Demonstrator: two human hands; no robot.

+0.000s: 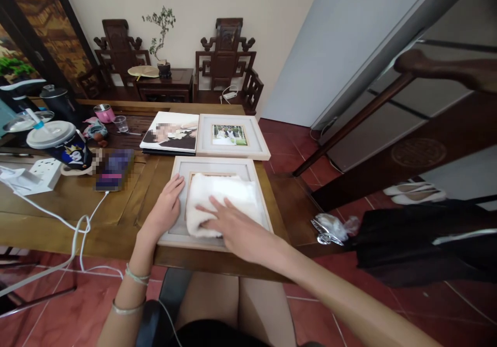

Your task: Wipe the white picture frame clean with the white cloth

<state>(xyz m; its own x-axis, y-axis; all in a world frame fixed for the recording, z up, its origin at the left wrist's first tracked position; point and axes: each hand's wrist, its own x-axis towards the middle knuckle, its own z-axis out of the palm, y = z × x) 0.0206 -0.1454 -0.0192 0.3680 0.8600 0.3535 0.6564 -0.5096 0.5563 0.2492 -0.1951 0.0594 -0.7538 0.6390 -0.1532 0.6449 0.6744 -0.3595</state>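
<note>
A light wooden picture frame (217, 163) lies flat at the table's near right corner. On its middle rests a folded white towel (236, 189), covering most of the inner panel. My right hand (229, 225) presses down on the towel with its fingers spread; its thumb is by the towel's curled front fold. Over the frame's left border lies my left hand (166, 204), fingers stretched out and thumb inside the border. Just behind is a second frame (256, 134) with a small photo of two people. A photo panel (171, 129) sits to its left.
On the wooden table (147, 197) at left are a phone (114, 171) on a white cable, a lidded cup (64, 145), a power strip (46, 173) and a pink mug (104, 113). A dark wooden chair (368, 165) stands at right.
</note>
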